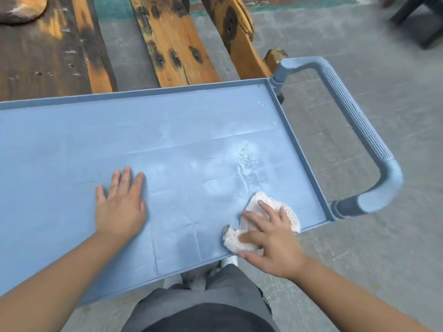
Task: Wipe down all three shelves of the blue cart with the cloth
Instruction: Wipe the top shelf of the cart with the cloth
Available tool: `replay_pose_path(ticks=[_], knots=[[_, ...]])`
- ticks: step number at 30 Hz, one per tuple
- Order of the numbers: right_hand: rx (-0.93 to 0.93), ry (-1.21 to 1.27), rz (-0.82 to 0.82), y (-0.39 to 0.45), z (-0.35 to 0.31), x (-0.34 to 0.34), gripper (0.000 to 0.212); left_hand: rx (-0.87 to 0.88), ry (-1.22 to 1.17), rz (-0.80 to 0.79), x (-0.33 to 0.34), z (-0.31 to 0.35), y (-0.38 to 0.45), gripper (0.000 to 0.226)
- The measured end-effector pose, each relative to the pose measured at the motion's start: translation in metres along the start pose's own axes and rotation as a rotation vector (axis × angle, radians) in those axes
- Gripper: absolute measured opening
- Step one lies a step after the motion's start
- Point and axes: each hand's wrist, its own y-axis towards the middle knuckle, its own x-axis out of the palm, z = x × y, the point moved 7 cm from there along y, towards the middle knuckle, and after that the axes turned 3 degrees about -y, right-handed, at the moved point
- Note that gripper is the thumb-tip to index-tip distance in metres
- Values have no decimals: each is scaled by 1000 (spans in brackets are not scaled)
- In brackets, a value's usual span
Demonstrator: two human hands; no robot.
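I am looking down on the top shelf of the blue cart, its raised rim running along the far side and the right end. My right hand is lying on the white fluffy cloth, fingers spread and only lightly bent, pressing it flat against the shelf near the right front corner; the thumb is reaching over the front rim. The cloth is bunching out on both sides of the hand, touching the shelf surface. Just beyond the cloth, a wet streak is glistening on the shelf. My left hand is resting palm down on the bare shelf, fingers straight and close together, holding nothing, well apart from the cloth. The cart's ribbed handle is curving out past the right end. Weathered wooden planks are lying on the grey concrete floor behind the cart. My grey trousers are showing below the front rim.
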Motion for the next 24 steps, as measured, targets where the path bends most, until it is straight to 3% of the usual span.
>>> replay_pose_path(ticks=[4,7,13,24], knots=[[453,-95,-56,-1,7,24,95,171,-36,-116,17,93,13,63],[587,-104,-121,7,24,36,124,164,-55,-155,33,144,30,63],[653,-64,-116,44,53,35,134,127,8,-134,45,153,36,64],[797,70,66,165,107,3,137,103,24,-144,44,154,39,63]])
